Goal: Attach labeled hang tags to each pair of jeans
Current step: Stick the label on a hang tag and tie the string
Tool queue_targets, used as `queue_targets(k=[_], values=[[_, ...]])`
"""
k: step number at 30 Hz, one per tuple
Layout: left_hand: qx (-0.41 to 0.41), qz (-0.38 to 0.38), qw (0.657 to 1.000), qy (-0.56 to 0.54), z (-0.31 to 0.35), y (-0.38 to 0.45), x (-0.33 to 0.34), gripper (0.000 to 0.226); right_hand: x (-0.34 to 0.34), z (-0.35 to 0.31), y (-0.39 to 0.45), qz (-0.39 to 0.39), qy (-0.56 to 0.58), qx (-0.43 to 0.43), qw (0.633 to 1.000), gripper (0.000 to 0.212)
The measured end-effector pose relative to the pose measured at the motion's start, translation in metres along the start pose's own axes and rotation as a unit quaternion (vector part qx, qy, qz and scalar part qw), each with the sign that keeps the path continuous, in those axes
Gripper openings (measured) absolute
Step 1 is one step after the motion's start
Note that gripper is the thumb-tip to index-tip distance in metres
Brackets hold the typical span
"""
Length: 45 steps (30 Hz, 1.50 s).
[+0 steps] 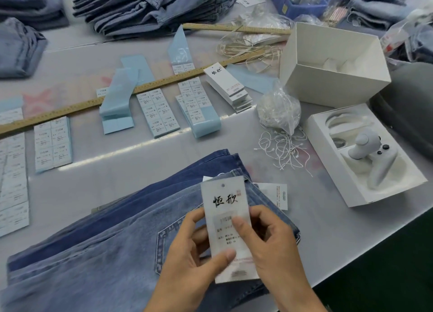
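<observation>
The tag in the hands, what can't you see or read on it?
- Head view: small print on the hang tag is blurred; the sticker text is unreadable.
- The left hand thumb and right hand fingers cover the tag's middle and lower parts.
- The jeans run off the bottom edge.

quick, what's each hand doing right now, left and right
Left hand: holds the hang tag, thumb pressed on its lower part.
Right hand: pinches the same hang tag from its right edge, thumb on its face.
</observation>
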<state>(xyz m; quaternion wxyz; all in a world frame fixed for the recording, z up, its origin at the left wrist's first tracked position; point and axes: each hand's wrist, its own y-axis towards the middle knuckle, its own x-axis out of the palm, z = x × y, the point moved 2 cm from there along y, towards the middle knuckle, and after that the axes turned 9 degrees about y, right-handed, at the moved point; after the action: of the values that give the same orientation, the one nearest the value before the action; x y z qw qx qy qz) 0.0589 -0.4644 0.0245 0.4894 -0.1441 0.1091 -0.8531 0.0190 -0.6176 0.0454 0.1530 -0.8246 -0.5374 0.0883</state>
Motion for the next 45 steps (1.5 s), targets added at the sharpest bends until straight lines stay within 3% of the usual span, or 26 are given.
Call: queue_targets(k=[3, 6, 8, 10, 11, 13, 15, 16, 20, 28, 30, 33, 36, 41, 45], values=[[-0.007, 0.096, 0.995, 0.019, 0.009, 0.011, -0.001, 0.025, 0.003, 0.004, -0.008, -0.088, -0.095, -0.025, 0.991, 0.024], [-0.01, 0.167, 0.984, 0.062, 0.011, 0.024, 0.004, 0.003, 0.002, 0.006, -0.007, -0.101, -0.224, -0.074, 0.967, 0.042], [-0.014, 0.182, 0.98, 0.083, 0.014, 0.033, 0.008, 0.012, -0.001, 0.004, -0.004, -0.158, -0.242, -0.064, 0.955, 0.054], [-0.02, 0.2, 0.974, 0.102, 0.018, 0.042, 0.006, 0.025, -0.011, -0.003, 0.006, -0.201, -0.188, -0.035, 0.961, 0.057], [-0.025, 0.204, 0.973, 0.107, 0.021, 0.047, 0.004, 0.029, -0.021, -0.007, 0.015, -0.165, -0.14, -0.039, 0.975, 0.048], [-0.038, 0.201, 0.972, 0.118, 0.023, 0.056, 0.001, 0.034, -0.052, -0.008, 0.053, 0.019, -0.139, -0.116, 0.983, 0.024], [-0.05, 0.192, 0.972, 0.125, 0.024, 0.062, 0.0, 0.031, -0.081, -0.001, 0.099, 0.166, -0.263, -0.158, 0.937, 0.017], [-0.055, 0.186, 0.974, 0.12, 0.024, 0.063, 0.0, 0.027, -0.091, 0.005, 0.121, 0.184, -0.31, -0.142, 0.922, 0.012], [-0.084, 0.164, 0.978, 0.094, 0.023, 0.063, -0.003, 0.013, -0.116, 0.044, 0.188, 0.135, -0.418, -0.069, 0.896, 0.013], [-0.084, 0.161, 0.978, 0.099, 0.019, 0.066, -0.011, 0.007, -0.117, 0.064, 0.215, 0.107, -0.52, -0.043, 0.846, 0.008], [-0.064, 0.167, 0.98, 0.093, 0.023, 0.066, -0.011, 0.011, -0.107, 0.042, 0.209, 0.12, -0.488, -0.064, 0.862, 0.01], [-0.035, 0.178, 0.98, 0.076, 0.028, 0.067, -0.01, 0.013, -0.079, -0.007, 0.178, 0.14, -0.324, -0.166, 0.921, 0.008], [-0.008, 0.177, 0.981, 0.077, 0.035, 0.067, -0.005, 0.018, -0.044, -0.052, 0.125, 0.073, -0.248, -0.25, 0.933, 0.012], [0.067, 0.166, 0.976, 0.126, 0.05, 0.064, 0.002, 0.024, -0.003, -0.067, 0.074, -0.025, -0.23, -0.241, 0.943, 0.017], [0.103, 0.144, 0.977, 0.122, 0.054, 0.061, 0.004, 0.012, 0.005, -0.059, 0.068, -0.024, -0.187, -0.213, 0.959, 0.016]])
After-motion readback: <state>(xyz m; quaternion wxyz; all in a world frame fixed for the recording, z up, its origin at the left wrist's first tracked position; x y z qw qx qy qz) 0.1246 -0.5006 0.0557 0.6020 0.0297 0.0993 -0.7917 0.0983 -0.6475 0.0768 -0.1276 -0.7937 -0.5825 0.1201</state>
